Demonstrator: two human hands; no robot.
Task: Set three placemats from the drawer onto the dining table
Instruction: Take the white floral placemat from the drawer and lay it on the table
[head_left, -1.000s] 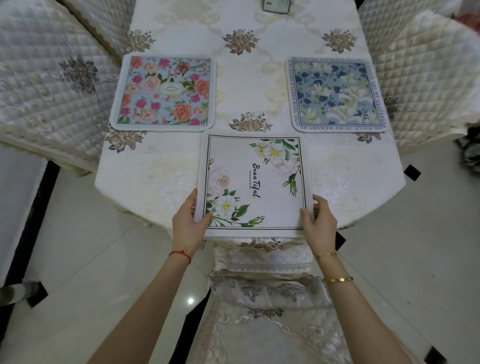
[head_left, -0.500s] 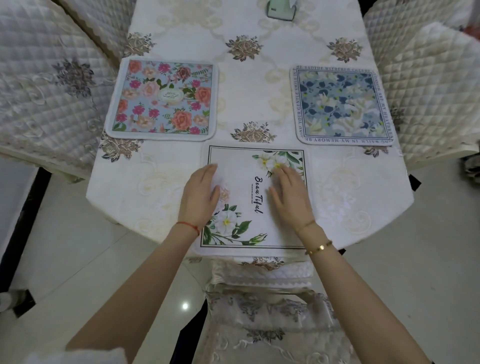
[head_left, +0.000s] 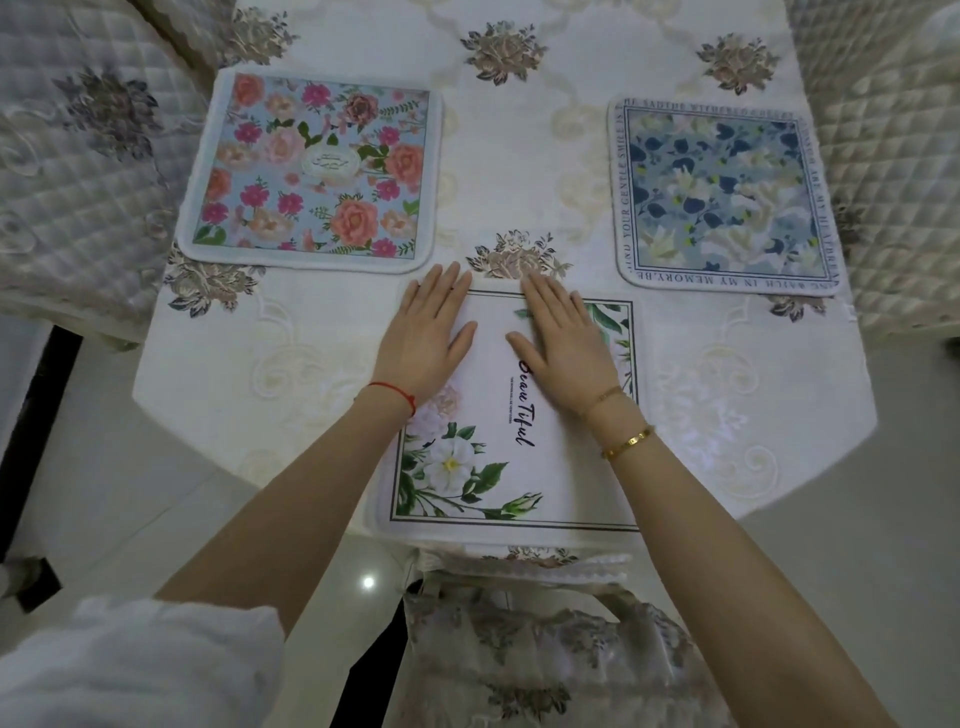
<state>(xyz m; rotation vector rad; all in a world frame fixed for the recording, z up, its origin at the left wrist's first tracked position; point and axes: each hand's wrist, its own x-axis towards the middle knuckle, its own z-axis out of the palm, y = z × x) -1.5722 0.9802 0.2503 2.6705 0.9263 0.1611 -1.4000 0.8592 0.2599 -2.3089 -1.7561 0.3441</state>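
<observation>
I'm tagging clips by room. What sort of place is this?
Most likely a home dining room: a table under an embroidered cloth, quilted chairs around it, and three placemats laid out.

Three placemats on dining table (head_left: 322, 415); near placemat (head_left: 519, 457) at table's near edge, centred; far-left placemat (head_left: 311, 171) behind it to left; far-right placemat (head_left: 724, 192) behind it to right, well apart from far-left one; left hand (head_left: 428, 332) and right hand (head_left: 566, 343) flat on near placemat's far half, side by side; chair (head_left: 545, 649) before table's near edge, seemingly tucked under.
</observation>
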